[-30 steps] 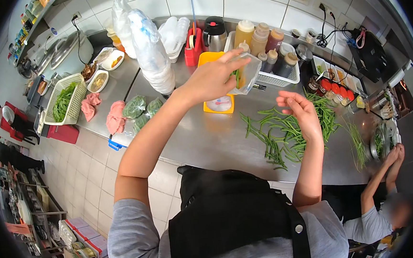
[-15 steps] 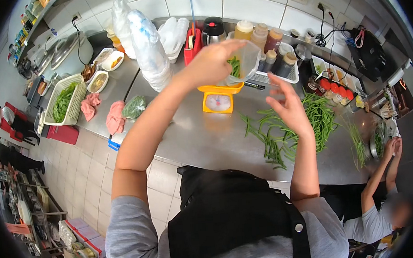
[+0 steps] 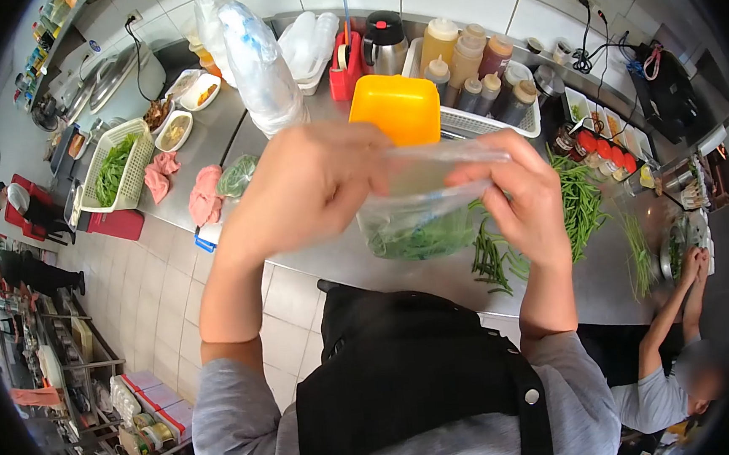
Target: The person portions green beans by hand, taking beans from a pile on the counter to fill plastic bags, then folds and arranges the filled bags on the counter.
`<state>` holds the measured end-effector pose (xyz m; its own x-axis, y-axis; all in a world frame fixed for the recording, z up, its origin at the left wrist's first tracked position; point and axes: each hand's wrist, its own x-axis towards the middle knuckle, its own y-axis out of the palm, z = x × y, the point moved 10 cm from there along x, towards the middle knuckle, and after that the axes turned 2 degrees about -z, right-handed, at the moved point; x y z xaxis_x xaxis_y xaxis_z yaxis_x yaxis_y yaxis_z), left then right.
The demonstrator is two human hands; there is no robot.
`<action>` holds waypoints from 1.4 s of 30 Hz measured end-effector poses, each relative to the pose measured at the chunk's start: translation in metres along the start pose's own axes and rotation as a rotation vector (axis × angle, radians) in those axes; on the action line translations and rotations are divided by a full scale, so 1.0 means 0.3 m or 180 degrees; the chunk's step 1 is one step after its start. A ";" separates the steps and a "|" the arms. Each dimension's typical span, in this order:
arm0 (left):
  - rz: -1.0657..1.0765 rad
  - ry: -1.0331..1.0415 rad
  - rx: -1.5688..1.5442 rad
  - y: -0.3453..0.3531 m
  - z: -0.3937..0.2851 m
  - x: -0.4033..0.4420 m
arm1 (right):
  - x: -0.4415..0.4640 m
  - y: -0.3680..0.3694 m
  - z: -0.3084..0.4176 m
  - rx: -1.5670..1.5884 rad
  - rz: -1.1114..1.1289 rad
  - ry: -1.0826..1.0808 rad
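Bag [image 3: 436, 156], centre of frame, greens [image 3: 416, 241] inside | right hand [image 3: 527, 191] pinches rim | left hand [image 3: 315, 189] curled at rim, blurred, grip unclear | risk: slack rim slipping loose could tip greens onto counter [image 3: 585, 292]

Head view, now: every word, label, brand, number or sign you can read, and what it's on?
No text can be read with certainty.
Clear plastic bag: bluish marks, too blurred to read.
Tall plastic-wrapped stack: bluish marks, no legible letters.
Red-lidded jars: too small to make out any lettering.
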<state>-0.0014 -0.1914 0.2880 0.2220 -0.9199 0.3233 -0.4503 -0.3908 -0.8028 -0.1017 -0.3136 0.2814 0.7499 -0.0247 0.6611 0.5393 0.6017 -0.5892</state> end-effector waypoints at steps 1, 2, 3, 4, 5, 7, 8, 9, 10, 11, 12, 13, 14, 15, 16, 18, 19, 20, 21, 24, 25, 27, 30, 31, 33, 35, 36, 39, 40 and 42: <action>-0.0276 0.0065 0.0071 0.005 -0.009 -0.040 | -0.025 0.015 0.007 0.0012 0.0017 0.0027; -0.0553 0.0136 0.0143 0.013 -0.017 -0.077 | -0.059 0.035 -0.014 0.0203 0.0036 0.0273; -0.0537 0.0128 0.0123 0.055 -0.011 -0.102 | -0.085 0.057 -0.048 0.0391 0.0047 0.0519; -0.0228 -0.0041 0.0189 0.133 0.018 -0.123 | -0.104 0.100 -0.054 0.0107 0.0224 0.0263; 0.0083 -0.0209 0.0256 0.215 0.058 -0.150 | -0.144 0.133 -0.102 0.0111 0.0228 0.0284; 0.0233 -0.0307 0.0171 0.398 0.190 -0.239 | -0.271 0.301 -0.215 -0.0202 0.1477 0.0612; 0.0355 -0.0397 0.0108 0.456 0.232 -0.267 | -0.284 0.304 -0.219 -0.0196 0.1482 0.0622; 0.0358 -0.0406 0.0104 0.456 0.226 -0.269 | -0.300 0.313 -0.225 0.0119 0.1518 0.0754; 0.0149 -0.0528 -0.0256 0.432 0.221 -0.269 | -0.308 0.322 -0.226 0.0443 0.1558 0.0894; -0.0044 -0.0662 -0.0628 0.409 0.211 -0.278 | -0.308 0.307 -0.214 0.0472 0.1576 0.0928; -0.0028 -0.0675 -0.0641 0.395 0.184 -0.283 | -0.277 0.270 -0.184 0.0672 0.1550 0.0958; -0.0249 -0.0642 -0.0799 0.351 0.157 -0.278 | -0.252 0.246 -0.171 0.0853 0.1510 0.0965; -0.0479 -0.0607 -0.0953 0.317 0.145 -0.274 | -0.248 0.249 -0.182 0.0845 0.1509 0.0954; -0.0488 -0.0606 -0.0947 0.335 0.165 -0.278 | -0.262 0.275 -0.195 0.0946 0.1645 0.0976; -0.0540 -0.0504 -0.0935 0.370 0.193 -0.289 | -0.283 0.304 -0.205 0.1051 0.1780 0.1001; -0.0587 -0.0386 -0.0907 0.410 0.218 -0.307 | -0.325 0.364 -0.241 0.1074 0.1807 0.1125; -0.0527 -0.0804 -0.1159 0.441 0.263 -0.328 | -0.341 0.399 -0.264 0.1091 0.1833 0.1260; -0.0445 -0.1239 -0.1426 0.477 0.307 -0.353 | -0.349 0.429 -0.263 0.1092 0.1820 0.1282; -0.0406 -0.1260 -0.1456 0.489 0.313 -0.370 | -0.340 0.437 -0.241 0.1023 0.1502 0.1156; -0.0430 -0.0963 -0.1687 0.506 0.314 -0.382 | -0.365 0.552 -0.201 0.1111 0.1443 0.1190; -0.0940 -0.0936 -0.1707 0.483 0.337 -0.387 | -0.390 0.614 -0.205 0.1278 0.1697 0.1333; -0.1452 -0.0933 -0.1701 0.493 0.395 -0.439 | -0.398 0.673 -0.202 0.1627 0.1804 0.1243; -0.0607 -0.1139 -0.2512 0.640 0.426 -0.451 | -0.323 0.649 -0.167 0.1628 0.1424 0.0735; -0.0278 -0.1148 -0.2369 0.681 0.403 -0.435 | -0.311 0.652 -0.166 0.1623 0.1424 0.0737; 0.0055 -0.1143 -0.2238 0.779 0.390 -0.432 | -0.307 0.669 -0.139 0.1229 0.1645 0.0476; -0.0060 -0.1274 -0.1319 0.889 0.471 -0.478 | -0.311 0.697 -0.125 0.1207 0.1740 0.0415; 0.0167 -0.1397 -0.1388 0.909 0.464 -0.469 | -0.321 0.715 -0.120 0.1195 0.1832 0.0358; 0.0162 -0.1163 -0.1505 0.944 0.473 -0.464 | -0.360 0.738 -0.171 0.1464 0.1411 0.0460; 0.0170 -0.1160 -0.1502 0.912 0.445 -0.438 | -0.355 0.726 -0.164 0.1465 0.1402 0.0463; 0.0461 -0.1832 -0.1829 0.905 0.439 -0.426 | -0.430 0.743 -0.289 0.2355 0.1391 0.2457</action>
<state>-0.0381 -0.1755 -0.0373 0.4658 -0.8628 -0.1965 -0.8459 -0.3690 -0.3850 -0.0449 -0.2454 0.0246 0.9894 -0.0271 -0.1423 0.0110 0.9935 -0.1129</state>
